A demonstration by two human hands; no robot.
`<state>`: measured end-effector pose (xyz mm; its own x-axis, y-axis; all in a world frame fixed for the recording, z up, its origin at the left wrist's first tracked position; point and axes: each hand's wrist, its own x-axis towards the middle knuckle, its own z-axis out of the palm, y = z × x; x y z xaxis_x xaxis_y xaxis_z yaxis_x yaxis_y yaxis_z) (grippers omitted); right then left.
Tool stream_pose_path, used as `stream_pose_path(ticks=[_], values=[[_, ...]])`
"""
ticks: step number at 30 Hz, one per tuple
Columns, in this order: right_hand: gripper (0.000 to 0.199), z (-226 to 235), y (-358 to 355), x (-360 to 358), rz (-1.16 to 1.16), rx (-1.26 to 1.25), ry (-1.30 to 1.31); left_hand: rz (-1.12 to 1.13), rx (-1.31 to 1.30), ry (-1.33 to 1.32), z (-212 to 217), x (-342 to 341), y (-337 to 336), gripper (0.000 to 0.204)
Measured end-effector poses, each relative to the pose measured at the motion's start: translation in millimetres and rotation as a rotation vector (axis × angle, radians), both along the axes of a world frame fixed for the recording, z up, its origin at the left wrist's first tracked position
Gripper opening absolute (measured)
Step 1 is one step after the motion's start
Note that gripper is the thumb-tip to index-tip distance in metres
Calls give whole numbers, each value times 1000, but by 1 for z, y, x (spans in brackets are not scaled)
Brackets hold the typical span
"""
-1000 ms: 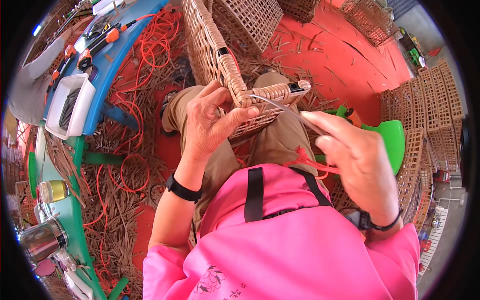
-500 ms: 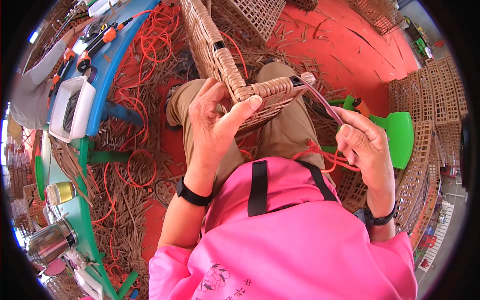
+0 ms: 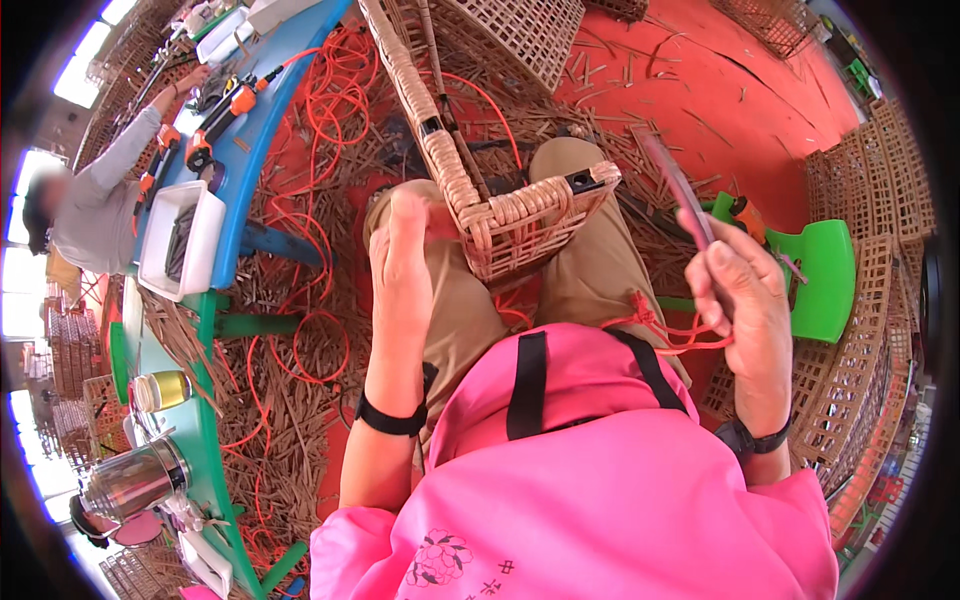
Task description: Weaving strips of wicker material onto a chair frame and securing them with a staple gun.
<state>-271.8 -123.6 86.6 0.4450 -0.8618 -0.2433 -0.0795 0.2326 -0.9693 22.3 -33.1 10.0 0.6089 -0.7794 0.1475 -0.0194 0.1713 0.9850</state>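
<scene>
In the head view, the woven basket (image 3: pixel 530 245) is propped between the thighs (image 3: pixel 460 305), its bound rim corner turned up toward the wearer, presumably so that the edge can be reached from either side. Just left of the basket, the left hand (image 3: pixel 400 260) is held edge-on and smeared by motion; its fingers look stretched rather than curled round anything, and whether the rim is touched cannot be told. Well to the right of the basket, a slim, flat, reddish-brown tool (image 3: pixel 672 185) is pinched between thumb and fingers of the right hand (image 3: pixel 745 290), its far end pointed up and clear of the weave, perhaps so that the rim is left unobstructed. Farther left of the basket, dark strips are kept in a white tray (image 3: pixel 207 235), likely for easy reach.

Compared with half a second ago, the tool's tip has been lifted off the basket's rim end, and the left thumb has been taken from the corner, where it was laid along the binding.
</scene>
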Motion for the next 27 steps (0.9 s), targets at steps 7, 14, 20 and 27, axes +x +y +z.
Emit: stream_pose_path(ticks=[7,14,20,27], values=[[46,-15,-22,-30,-227,-34,-45,141,98,-655,-1,-24,21,40],[52,-30,-28,-38,-266,-24,12,219,107,-813,-3,-25,13,38],[48,-16,-10,-17,-58,-45,44,121,125,-505,5,-26,14,32],[43,19,0,19,331,-353,214,76,86,-130,2,-32,11,29]])
